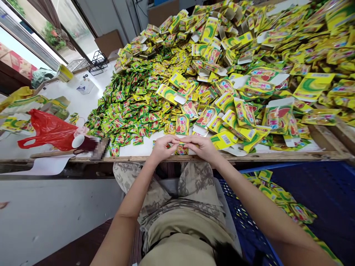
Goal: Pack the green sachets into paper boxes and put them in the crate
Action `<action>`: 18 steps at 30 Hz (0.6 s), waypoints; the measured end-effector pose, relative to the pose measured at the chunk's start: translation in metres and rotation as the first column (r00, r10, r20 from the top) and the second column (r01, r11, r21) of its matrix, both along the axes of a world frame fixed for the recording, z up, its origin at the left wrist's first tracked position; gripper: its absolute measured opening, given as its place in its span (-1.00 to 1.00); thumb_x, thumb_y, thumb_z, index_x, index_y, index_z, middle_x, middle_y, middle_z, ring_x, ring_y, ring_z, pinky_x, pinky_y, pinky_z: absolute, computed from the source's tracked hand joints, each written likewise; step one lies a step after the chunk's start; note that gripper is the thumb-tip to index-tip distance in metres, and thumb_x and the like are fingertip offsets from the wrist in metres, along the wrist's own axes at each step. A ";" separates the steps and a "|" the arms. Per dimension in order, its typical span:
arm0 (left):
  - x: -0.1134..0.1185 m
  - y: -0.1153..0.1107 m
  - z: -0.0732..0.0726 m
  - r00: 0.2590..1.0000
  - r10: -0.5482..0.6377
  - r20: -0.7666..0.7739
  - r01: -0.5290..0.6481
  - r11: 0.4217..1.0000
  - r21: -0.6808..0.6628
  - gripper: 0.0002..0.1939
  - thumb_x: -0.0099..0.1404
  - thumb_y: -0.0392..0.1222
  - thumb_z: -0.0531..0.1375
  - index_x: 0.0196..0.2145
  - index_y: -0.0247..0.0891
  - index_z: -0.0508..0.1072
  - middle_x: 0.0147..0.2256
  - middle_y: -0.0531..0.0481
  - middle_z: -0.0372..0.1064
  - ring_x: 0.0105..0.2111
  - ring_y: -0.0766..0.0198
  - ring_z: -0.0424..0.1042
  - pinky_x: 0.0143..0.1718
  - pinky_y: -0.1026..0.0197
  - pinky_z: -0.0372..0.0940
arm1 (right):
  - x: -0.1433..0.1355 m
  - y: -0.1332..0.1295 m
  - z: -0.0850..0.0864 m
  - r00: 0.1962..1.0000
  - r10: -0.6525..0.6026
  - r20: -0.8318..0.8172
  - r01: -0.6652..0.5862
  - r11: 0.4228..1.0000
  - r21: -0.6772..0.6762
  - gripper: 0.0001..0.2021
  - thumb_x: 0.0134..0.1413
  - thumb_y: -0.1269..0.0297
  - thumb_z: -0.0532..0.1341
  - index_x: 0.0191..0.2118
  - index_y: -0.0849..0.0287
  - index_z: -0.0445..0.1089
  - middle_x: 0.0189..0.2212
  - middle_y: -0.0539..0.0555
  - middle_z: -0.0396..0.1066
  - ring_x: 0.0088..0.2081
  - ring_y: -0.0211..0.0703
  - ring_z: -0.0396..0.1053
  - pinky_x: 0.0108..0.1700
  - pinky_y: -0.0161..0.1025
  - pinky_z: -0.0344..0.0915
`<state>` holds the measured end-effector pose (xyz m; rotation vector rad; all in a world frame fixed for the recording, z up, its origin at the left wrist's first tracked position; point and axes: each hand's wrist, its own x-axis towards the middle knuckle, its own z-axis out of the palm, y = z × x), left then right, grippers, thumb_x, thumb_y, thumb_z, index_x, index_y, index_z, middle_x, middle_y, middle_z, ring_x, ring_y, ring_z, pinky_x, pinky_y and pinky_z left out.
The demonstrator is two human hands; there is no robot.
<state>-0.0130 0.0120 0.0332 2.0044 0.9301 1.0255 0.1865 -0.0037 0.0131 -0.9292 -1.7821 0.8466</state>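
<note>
My left hand [165, 147] and my right hand [200, 147] meet fingertip to fingertip over the front edge of the table. Between them, both pinch a small yellow-and-green packet [182, 150], mostly covered by the fingers, so I cannot tell whether it is a box or a sachet. Just beyond the fingers lies a printed yellow-and-green carton [182, 124]. Green sachets [133, 111] are heaped to the left of it. On the right, yellow cartons [245, 112], several with open flaps, lie in a loose pile.
A red plastic bag [50, 129] and a white-rimmed cup [83, 142] stand at the left. Behind them is a black wire rack [97, 62]. At my right, below the table's wooden edge [277, 156], a blue crate [235, 195] holds filled-looking cartons [288, 203].
</note>
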 end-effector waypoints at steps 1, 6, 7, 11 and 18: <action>-0.001 -0.001 0.000 1.000 -0.010 -0.023 0.011 1.000 0.028 -0.88 0.22 -0.18 0.20 -0.42 -0.24 0.49 -0.25 -0.13 0.52 -0.20 0.23 0.49 -0.11 0.10 0.37 | 0.000 -0.001 0.000 1.000 0.003 0.002 -0.003 1.000 0.010 -0.81 0.09 0.22 0.25 -0.16 0.04 0.54 -0.20 0.08 0.56 -0.15 -0.07 0.50 -0.04 -0.09 0.42; -0.007 -0.003 -0.007 0.995 -0.070 -0.069 0.077 0.990 0.115 -0.90 0.23 -0.18 0.20 -0.31 -0.22 0.50 -0.14 -0.17 0.50 -0.12 0.20 0.48 -0.09 0.08 0.36 | -0.005 -0.003 -0.006 1.000 -0.018 -0.006 0.018 0.996 0.092 -0.81 0.12 0.19 0.22 -0.18 0.03 0.52 -0.21 0.09 0.56 -0.13 -0.06 0.49 -0.04 -0.06 0.42; -0.008 -0.004 -0.009 0.996 -0.062 -0.063 0.070 0.990 0.125 -0.90 0.23 -0.19 0.20 -0.31 -0.22 0.50 -0.14 -0.17 0.50 -0.12 0.20 0.48 -0.09 0.08 0.36 | -0.006 -0.004 -0.007 0.999 -0.030 -0.011 0.031 0.994 0.106 -0.82 0.14 0.20 0.21 -0.18 0.03 0.52 -0.21 0.09 0.56 -0.13 -0.07 0.49 -0.04 -0.06 0.42; -0.006 -0.009 -0.015 1.000 -0.013 -0.027 0.016 0.992 0.129 -0.91 0.26 -0.20 0.18 -0.35 -0.22 0.48 -0.17 -0.16 0.50 -0.13 0.22 0.47 -0.10 0.09 0.36 | -0.008 -0.009 -0.014 0.997 -0.068 -0.038 0.072 0.991 0.114 -0.82 0.17 0.23 0.18 -0.19 0.03 0.52 -0.19 0.10 0.55 -0.13 -0.08 0.48 -0.06 -0.07 0.41; -0.001 -0.013 -0.016 0.999 0.029 0.037 -0.030 0.999 0.027 -0.88 0.24 -0.14 0.21 -0.31 -0.21 0.50 -0.14 -0.16 0.48 -0.09 0.19 0.44 -0.04 0.05 0.33 | -0.015 -0.010 -0.019 0.997 -0.075 -0.035 0.077 0.996 0.048 -0.81 0.15 0.22 0.18 -0.15 0.04 0.49 -0.21 0.10 0.54 -0.14 -0.06 0.47 -0.06 -0.06 0.40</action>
